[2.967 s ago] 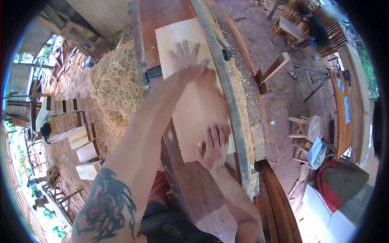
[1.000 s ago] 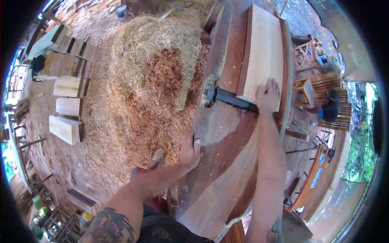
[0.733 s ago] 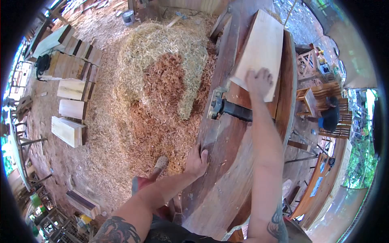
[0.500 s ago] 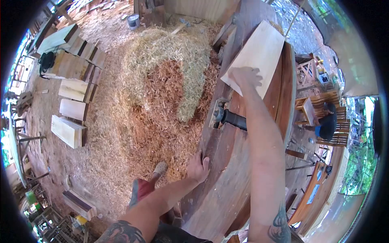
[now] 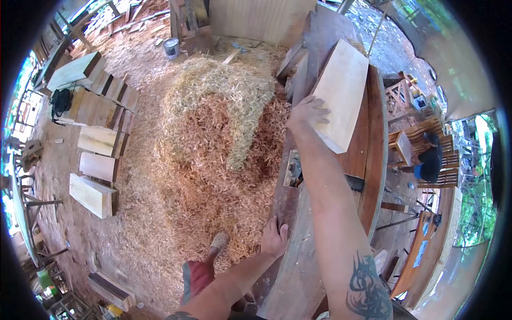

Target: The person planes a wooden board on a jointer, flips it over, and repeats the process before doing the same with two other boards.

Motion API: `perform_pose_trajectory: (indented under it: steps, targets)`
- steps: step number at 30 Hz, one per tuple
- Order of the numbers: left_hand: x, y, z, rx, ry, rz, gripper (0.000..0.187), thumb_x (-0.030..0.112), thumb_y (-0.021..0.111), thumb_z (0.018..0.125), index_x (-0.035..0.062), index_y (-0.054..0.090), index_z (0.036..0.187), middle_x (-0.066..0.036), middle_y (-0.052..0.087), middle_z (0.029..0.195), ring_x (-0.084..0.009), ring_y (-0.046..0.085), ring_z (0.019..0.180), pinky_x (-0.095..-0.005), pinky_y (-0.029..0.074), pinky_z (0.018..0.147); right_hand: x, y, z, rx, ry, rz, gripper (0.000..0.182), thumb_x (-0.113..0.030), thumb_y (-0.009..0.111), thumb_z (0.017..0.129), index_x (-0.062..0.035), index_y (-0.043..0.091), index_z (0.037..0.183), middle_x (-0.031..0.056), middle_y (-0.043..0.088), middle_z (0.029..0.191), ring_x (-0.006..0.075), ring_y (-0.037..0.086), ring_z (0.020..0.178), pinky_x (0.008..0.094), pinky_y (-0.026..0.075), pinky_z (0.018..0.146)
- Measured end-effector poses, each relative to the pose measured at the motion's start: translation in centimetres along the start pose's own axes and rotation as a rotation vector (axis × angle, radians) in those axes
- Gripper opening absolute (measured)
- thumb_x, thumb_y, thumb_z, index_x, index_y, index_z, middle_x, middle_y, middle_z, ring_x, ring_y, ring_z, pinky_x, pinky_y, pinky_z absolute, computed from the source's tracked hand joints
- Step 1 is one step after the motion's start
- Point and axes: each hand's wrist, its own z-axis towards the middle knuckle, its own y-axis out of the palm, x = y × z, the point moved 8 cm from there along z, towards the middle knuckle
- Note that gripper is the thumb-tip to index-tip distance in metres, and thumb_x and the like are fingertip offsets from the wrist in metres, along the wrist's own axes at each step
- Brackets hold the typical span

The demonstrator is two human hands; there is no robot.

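Note:
A pale, smooth wooden board (image 5: pixel 342 98) lies flat on the far part of the long wooden workbench (image 5: pixel 298 234). My right hand (image 5: pixel 310 111) is at the board's left edge near its closer end, fingers spread over the top face. Further back toward me, my left hand (image 5: pixel 274 239) rests on the bench's left edge with its fingers stretched out, holding nothing. Between my hands, a metal fitting (image 5: pixel 293 168) sits at the bench edge. A dark cylindrical part (image 5: pixel 354 183) shows beyond my right forearm, which hides the middle.
Left of the bench rises a large heap of wood shavings (image 5: pixel 213 117). Several thick timber blocks (image 5: pixel 93 194) line the ground at far left, with a black bag (image 5: pixel 61 101) on them. A metal can (image 5: pixel 171 48) stands behind the heap. At right, another person (image 5: pixel 429 157) works beside slatted wood.
My right hand has moved from the top of the board's near end to its left edge. The board has turned to lie more along the bench. My left hand stays on the bench edge.

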Motion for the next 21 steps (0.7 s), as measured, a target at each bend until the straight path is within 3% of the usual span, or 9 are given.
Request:
perform_pose_trajectory:
  steps: [3, 6, 9, 11, 12, 16, 19, 21]
  targets:
    - [0.4, -0.4, 0.0, 0.003, -0.019, 0.004, 0.073, 0.048, 0.048, 0.110, -0.0078, 0.041, 0.156, -0.032, 0.051, 0.152, -0.0465, 0.048, 0.143, -0.0519, 0.039, 0.122, 1.1, -2.3, -1.1, 0.005, 0.008, 0.050, 0.098, -0.033, 0.074, 0.095, -0.0045, 0.018, 0.171, 0.0310, 0.015, 0.175, 0.0688, 0.026, 0.150, 0.0853, 0.036, 0.107]
    - [-0.1, 0.1, 0.0, 0.025, 0.010, 0.011, 0.072, 0.047, 0.049, 0.109, -0.0068, 0.041, 0.157, -0.031, 0.051, 0.153, -0.0466, 0.048, 0.143, -0.0520, 0.040, 0.121, 5.6, -9.3, -4.5, 0.046, -0.001, 0.225, 0.108, -0.037, 0.082, 0.085, -0.0026, 0.022, 0.168, 0.0337, 0.033, 0.167, 0.0593, 0.042, 0.147, 0.0712, 0.044, 0.113]
    - [-0.4, 0.2, 0.1, 0.039, 0.010, 0.002, 0.072, 0.047, 0.050, 0.108, -0.0059, 0.042, 0.157, -0.030, 0.051, 0.153, -0.0462, 0.047, 0.144, -0.0519, 0.041, 0.121, 13.0, -10.9, -3.5, 0.124, -0.168, 0.590, 0.119, -0.039, 0.088, 0.072, 0.0005, 0.025, 0.165, 0.0331, 0.050, 0.155, 0.0483, 0.057, 0.139, 0.0524, 0.050, 0.114]
    - [-0.5, 0.3, 0.1, 0.070, 0.025, -0.008, 0.072, 0.047, 0.050, 0.108, -0.0054, 0.042, 0.157, -0.030, 0.050, 0.155, -0.0457, 0.047, 0.145, -0.0518, 0.041, 0.121, 18.2, -10.8, -3.4, 0.198, -0.154, 0.703, 0.120, -0.039, 0.089, 0.068, 0.0033, 0.029, 0.162, 0.0331, 0.061, 0.143, 0.0450, 0.063, 0.132, 0.0429, 0.052, 0.111]
    - [0.1, -0.3, 0.0, 0.086, 0.030, -0.026, 0.070, 0.045, 0.050, 0.109, -0.0098, 0.044, 0.153, -0.034, 0.052, 0.151, -0.0484, 0.050, 0.141, -0.0523, 0.039, 0.122, 20.4, -10.7, -3.2, 0.237, -0.158, 0.747, 0.116, -0.036, 0.088, 0.068, 0.0042, 0.032, 0.160, 0.0313, 0.062, 0.142, 0.0441, 0.064, 0.130, 0.0431, 0.052, 0.111]
    - [0.3, -0.3, 0.0, 0.026, -0.032, -0.021, 0.070, 0.045, 0.048, 0.110, -0.0071, 0.041, 0.156, -0.032, 0.051, 0.153, -0.0474, 0.048, 0.143, -0.0519, 0.038, 0.123, 27.4, -7.3, -0.3, 0.257, -0.287, 1.145, 0.102, -0.030, 0.085, 0.069, 0.0071, 0.043, 0.154, 0.0230, 0.065, 0.137, 0.0361, 0.066, 0.121, 0.0404, 0.051, 0.108]
    - [-0.3, 0.1, 0.1, 0.022, -0.044, 0.004, 0.072, 0.050, 0.048, 0.109, -0.0026, 0.041, 0.159, -0.029, 0.048, 0.157, -0.0445, 0.045, 0.147, -0.0516, 0.041, 0.121, 29.3, -7.0, 0.3, 0.145, -0.234, 1.132, 0.071, -0.018, 0.081, 0.076, 0.0035, 0.056, 0.139, 0.0175, 0.071, 0.119, 0.0287, 0.069, 0.101, 0.0385, 0.055, 0.093]
    - [-0.1, -0.1, 0.0, 0.016, -0.046, -0.014, 0.073, 0.050, 0.048, 0.109, -0.0028, 0.041, 0.159, -0.029, 0.048, 0.156, -0.0448, 0.045, 0.147, -0.0516, 0.041, 0.121, 28.9, -9.3, -1.5, 0.015, -0.130, 1.096, 0.059, -0.014, 0.080, 0.076, 0.0034, 0.061, 0.130, 0.0142, 0.072, 0.111, 0.0252, 0.069, 0.094, 0.0375, 0.055, 0.085]
